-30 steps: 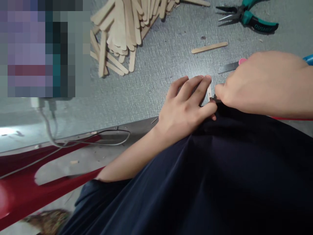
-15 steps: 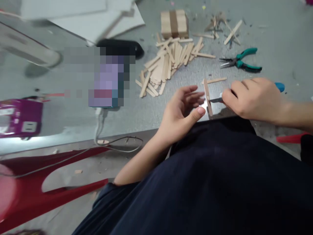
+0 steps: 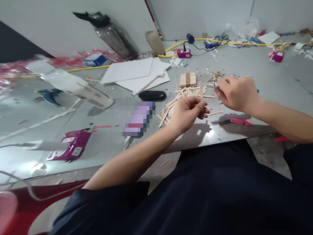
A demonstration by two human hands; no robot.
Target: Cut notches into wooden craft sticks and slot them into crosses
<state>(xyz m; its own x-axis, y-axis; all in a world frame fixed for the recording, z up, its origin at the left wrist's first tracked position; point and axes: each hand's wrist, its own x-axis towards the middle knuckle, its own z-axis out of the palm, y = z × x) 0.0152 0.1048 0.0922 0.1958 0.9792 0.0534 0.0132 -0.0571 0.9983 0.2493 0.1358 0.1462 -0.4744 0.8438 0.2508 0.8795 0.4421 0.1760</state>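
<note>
My left hand (image 3: 189, 111) is raised above the grey table (image 3: 102, 143), its fingers pinched round the lower end of an upright wooden craft stick (image 3: 201, 90). To its right, my right hand (image 3: 236, 93) is closed on a small cutting tool whose thin metal tip (image 3: 216, 86) points at the stick. Behind both hands lies a loose pile of craft sticks (image 3: 172, 106), and a neat stacked block of sticks (image 3: 188, 79) stands farther back.
A pink tool (image 3: 241, 121) lies near the table edge under my right forearm. White sheets (image 3: 138, 73), a black case (image 3: 152, 95), purple power strips (image 3: 72, 148), a dark bottle (image 3: 112, 34), cables and scraps crowd the back and left. A red chair (image 3: 31, 202) is below.
The view swung up from the table edge to the whole table. Both hands lifted off the surface; my left hand now holds the stick upright in the air.
</note>
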